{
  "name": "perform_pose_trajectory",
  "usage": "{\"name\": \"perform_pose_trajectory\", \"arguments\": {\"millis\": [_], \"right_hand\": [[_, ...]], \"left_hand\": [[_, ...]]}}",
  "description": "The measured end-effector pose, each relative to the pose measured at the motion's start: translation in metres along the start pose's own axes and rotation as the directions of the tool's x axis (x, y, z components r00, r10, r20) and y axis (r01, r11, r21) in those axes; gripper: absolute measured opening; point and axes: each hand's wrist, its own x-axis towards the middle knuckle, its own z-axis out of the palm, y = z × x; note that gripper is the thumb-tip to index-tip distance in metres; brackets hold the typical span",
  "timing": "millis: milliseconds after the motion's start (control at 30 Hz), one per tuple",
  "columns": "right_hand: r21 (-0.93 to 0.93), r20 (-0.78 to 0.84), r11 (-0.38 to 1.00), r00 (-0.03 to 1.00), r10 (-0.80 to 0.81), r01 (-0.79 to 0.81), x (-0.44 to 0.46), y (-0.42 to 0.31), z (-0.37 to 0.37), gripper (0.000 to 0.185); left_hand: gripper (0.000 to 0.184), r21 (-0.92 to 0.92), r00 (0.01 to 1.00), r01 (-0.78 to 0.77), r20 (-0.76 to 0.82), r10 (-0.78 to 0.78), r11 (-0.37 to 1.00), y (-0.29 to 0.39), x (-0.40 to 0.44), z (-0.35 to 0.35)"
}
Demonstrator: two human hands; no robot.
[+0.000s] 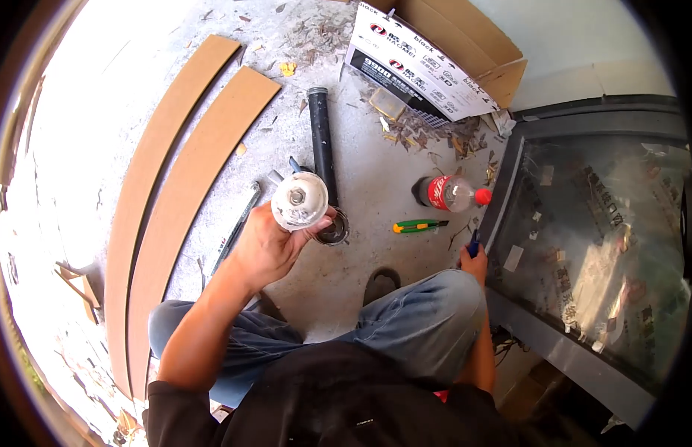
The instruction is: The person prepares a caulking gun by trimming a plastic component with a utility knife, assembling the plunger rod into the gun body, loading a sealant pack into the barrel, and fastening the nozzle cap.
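Note:
My left hand (270,249) is raised above the floor, its fingers wrapped round a white-smeared round cap (299,201) with a nut in its middle. Behind it, a black tube (322,138) lies on the concrete; a dark ring-shaped part (334,227) shows beside my fingers. Over by my right knee, my right hand (473,262) is closed on a small tool with a dark blue handle (474,242), whose kind I cannot make out. Between the hands lie a green and yellow utility knife (420,226) and a cola bottle (450,194) on its side.
Two long curved-looking brown boards (204,171) lie at the left, with a slim metal-and-black tool (234,227) near them. A printed cardboard box (435,59) stands at the back among dry leaves. A framed glass panel (592,238) borders the right side.

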Motion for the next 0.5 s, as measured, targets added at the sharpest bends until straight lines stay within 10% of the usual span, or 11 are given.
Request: {"name": "perform_pose_trajectory", "arguments": {"millis": [67,133,167,267,500], "right_hand": [[-0.102,0.06,0.989,0.992,0.111,-0.104,0.023,0.082,0.014,0.029],[-0.624,-0.048,0.78,0.994,-0.1,0.049,0.025,0.096,0.036,0.048],[-0.591,0.061,0.804,0.989,0.134,-0.072,0.025,0.06,0.023,0.063],[-0.184,0.479,0.979,0.862,0.168,-0.089,0.031,-0.056,-0.006,0.058],[0.216,0.81,0.825,0.376,-0.45,0.522,-0.114,-0.321,0.081,0.067]], "left_hand": [[0.014,-0.08,0.989,0.133,-0.059,-0.138,0.988,0.006,-0.004,-0.017],[0.022,-0.102,0.98,0.122,-0.144,-0.136,0.987,0.028,-0.001,-0.043],[0.023,-0.13,0.968,0.141,-0.188,-0.164,0.981,0.039,-0.001,-0.055],[0.024,-0.277,0.935,0.101,-0.301,-0.186,0.956,0.049,-0.005,-0.08],[0.029,-0.25,0.926,0.164,-0.295,-0.236,0.954,0.06,0.004,-0.083]]}}
